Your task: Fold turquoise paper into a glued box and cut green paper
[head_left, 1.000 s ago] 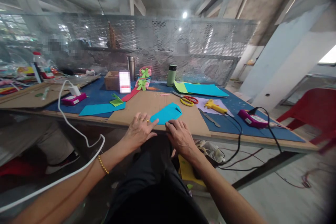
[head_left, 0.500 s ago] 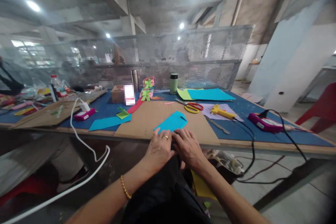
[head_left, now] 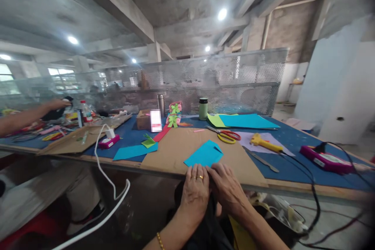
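Note:
A piece of bright blue paper (head_left: 203, 153) with a small folded flap at its right end lies on the brown cardboard sheet (head_left: 172, 152) in front of me. Along its near edge, my left hand (head_left: 195, 187), with a gold ring, has its fingers pressed together on the paper. My right hand (head_left: 228, 183) sits close beside it, fingers bent at the paper's near right edge. Both hands hide that edge, and the thumbs are mostly out of sight. Red-and-yellow-handled scissors (head_left: 227, 136) lie beyond the paper.
To the right are a yellow glue gun (head_left: 265, 143), a metal knife-like tool (head_left: 260, 160) and a purple power strip (head_left: 325, 160). A green bottle (head_left: 203, 109) and blue sheets (head_left: 249, 120) stand farther back. Left lies a blue strip (head_left: 134, 151); another person's arm (head_left: 32, 115) reaches in.
The view has tilted up and shifted left, so everything sits lower and farther right. My hands stay at the paper's near edge. Another person's arm now shows at the left.

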`<state>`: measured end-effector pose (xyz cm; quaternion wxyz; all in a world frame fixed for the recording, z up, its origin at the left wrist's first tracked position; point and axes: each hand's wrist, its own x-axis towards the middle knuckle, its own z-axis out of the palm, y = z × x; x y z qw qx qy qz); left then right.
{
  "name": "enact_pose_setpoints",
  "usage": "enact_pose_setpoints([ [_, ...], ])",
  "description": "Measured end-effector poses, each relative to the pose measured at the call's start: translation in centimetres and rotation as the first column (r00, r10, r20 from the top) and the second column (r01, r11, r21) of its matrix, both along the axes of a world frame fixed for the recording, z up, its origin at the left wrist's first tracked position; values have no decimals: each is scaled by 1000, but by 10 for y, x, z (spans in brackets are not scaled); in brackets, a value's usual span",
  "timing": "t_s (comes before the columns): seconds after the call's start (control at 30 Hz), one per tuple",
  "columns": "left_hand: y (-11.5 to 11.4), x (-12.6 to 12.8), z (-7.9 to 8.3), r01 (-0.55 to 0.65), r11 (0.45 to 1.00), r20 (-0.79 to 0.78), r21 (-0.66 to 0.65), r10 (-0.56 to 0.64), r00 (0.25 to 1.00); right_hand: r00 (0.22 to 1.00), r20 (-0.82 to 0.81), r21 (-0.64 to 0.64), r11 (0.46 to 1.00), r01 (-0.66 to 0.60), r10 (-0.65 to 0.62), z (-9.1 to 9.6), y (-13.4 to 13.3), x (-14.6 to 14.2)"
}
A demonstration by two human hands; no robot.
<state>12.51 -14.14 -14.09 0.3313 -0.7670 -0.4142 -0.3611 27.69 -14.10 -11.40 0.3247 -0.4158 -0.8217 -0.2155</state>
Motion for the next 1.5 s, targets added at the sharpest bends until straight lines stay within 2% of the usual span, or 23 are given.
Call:
enact_pose_setpoints([
  [0.17, -2, 4, -5, -31, 999, 54, -15, 32, 998, 999, 3, 58, 997, -48, 48, -6, 5, 9],
  [0.3, -1, 7, -2, -36, 999, 82, -34, 39, 996, 994, -35, 76, 992, -101, 104, -11, 7, 11],
  [0.47, 3, 4, 12, -25, 992, 14, -121, 27, 1000, 986, -60, 30, 987, -155, 157, -7, 5, 7],
  [0.67, -1, -5, 17, -4, 976, -59, -218, -9, 998, 992, -68, -44, 993, -112, 108, 0, -3, 1],
  [0.83, 3, -20, 16, 94, 960, -71, -265, -117, 991, 990, -86, -81, 989, -123, 116, 9, -13, 3],
  [1.03, 18, -56, 25, 216, 929, -103, -300, -257, 961, 996, -90, -61, 998, -21, 15, 23, -22, 12],
  [1.17, 24, -73, 33, 265, 895, -103, -358, -320, 942, 1000, 8, -92, 996, -21, 22, 27, -15, 1],
  [1.33, 32, -78, 41, 291, 854, -51, -431, -345, 937, 993, 110, -134, 990, -30, 45, 32, -3, -18],
  [1.4, 37, -80, 45, 314, 823, -19, -473, -366, 931, 990, 133, -170, 985, -27, 50, 34, 0, -19],
  [1.5, 43, -84, 56, 353, 742, 54, -570, -394, 917, 986, 160, -193, 981, -23, 55, 36, 3, -18],
])
